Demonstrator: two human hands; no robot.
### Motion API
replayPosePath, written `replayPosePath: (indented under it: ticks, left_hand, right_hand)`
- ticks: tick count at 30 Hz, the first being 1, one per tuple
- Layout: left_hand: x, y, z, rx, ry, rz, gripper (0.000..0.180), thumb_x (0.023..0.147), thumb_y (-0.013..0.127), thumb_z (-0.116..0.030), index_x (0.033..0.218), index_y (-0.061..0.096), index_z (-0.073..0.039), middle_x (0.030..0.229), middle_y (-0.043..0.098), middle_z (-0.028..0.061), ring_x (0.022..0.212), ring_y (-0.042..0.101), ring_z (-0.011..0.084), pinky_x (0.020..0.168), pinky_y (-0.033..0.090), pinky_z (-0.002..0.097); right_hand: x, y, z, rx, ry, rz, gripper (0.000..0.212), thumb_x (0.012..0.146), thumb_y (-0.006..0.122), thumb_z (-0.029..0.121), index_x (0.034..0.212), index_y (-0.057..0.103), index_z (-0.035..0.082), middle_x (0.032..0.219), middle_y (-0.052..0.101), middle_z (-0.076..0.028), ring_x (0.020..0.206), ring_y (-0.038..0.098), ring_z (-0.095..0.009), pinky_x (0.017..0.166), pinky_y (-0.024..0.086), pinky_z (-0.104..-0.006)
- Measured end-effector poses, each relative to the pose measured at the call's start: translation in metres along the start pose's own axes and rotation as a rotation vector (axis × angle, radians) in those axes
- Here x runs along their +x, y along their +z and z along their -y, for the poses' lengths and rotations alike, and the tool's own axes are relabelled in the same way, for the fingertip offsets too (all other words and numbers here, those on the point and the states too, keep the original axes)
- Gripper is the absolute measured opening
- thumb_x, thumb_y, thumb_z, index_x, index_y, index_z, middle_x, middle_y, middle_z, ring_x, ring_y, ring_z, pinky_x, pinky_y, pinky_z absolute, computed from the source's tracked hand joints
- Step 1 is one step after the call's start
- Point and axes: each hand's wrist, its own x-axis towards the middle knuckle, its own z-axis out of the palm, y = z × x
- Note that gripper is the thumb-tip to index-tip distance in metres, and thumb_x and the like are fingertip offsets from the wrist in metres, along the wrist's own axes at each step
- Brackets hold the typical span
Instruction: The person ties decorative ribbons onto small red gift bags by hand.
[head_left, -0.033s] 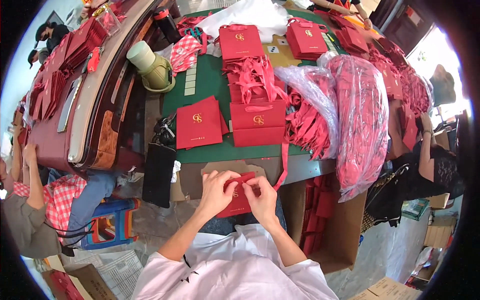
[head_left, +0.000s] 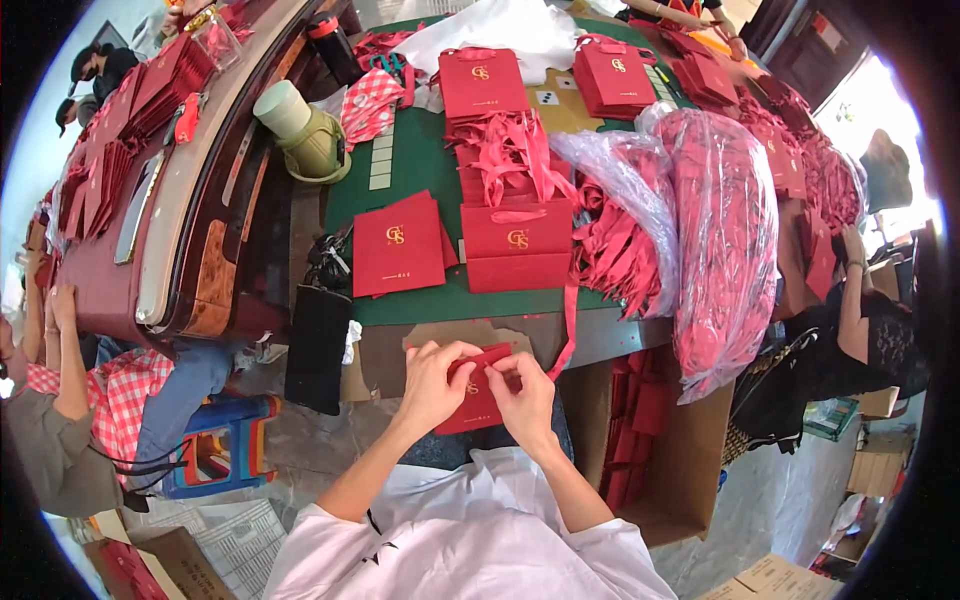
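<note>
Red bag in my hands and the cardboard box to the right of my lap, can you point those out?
Red bag [head_left: 478, 408]: head view, on its front panel.
Cardboard box [head_left: 690, 470]: head view, on its right-hand inner wall.

The hands [head_left: 436, 385] partly hide the red bag [head_left: 480, 412] (its gold emblem [head_left: 472, 388] too).

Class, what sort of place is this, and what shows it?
Probably a small packing workshop: red bags lie stacked on a green table, red ribbons spill from a plastic sack, and an open cardboard box holds more red pieces.
</note>
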Motion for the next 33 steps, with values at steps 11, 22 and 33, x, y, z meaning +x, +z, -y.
replayPosePath:
  ticks: [11, 22, 33]
  left_hand:
    - [-0.002, -0.001, -0.017, 0.024, 0.03, -0.01, 0.016, 0.085, 0.067, -0.01, 0.1, 0.072, -0.016, 0.087, 0.072, 0.0016, 0.08, 0.058, 0.0245, 0.082, 0.038, 0.0396]
    - [-0.006, -0.004, -0.019, 0.0, 0.093, 0.02, 0.018, 0.083, 0.066, -0.004, 0.098, 0.071, -0.013, 0.087, 0.073, 0.0009, 0.08, 0.056, 0.0227, 0.084, 0.036, 0.0378]
    - [-0.003, 0.0, -0.016, -0.054, 0.056, 0.025, 0.019, 0.079, 0.076, -0.013, 0.096, 0.067, -0.012, 0.085, 0.07, -0.0008, 0.083, 0.058, 0.0217, 0.087, 0.038, 0.0374]
  right_hand:
    - [0.002, -0.001, 0.009, -0.095, -0.063, -0.087, 0.01, 0.082, 0.072, -0.001, 0.086, 0.063, 0.001, 0.078, 0.066, -0.008, 0.067, 0.066, -0.014, 0.061, 0.052, -0.0272]
    - [-0.004, -0.008, 0.01, -0.248, -0.2, 0.012, 0.014, 0.08, 0.074, 0.0, 0.087, 0.063, 0.005, 0.081, 0.064, -0.01, 0.068, 0.066, -0.025, 0.06, 0.053, -0.0351]
    - [0.011, -0.035, 0.013, -0.157, -0.251, 0.046, 0.012, 0.081, 0.075, 0.003, 0.093, 0.071, 0.004, 0.092, 0.066, -0.011, 0.087, 0.065, -0.027, 0.072, 0.052, -0.0357]
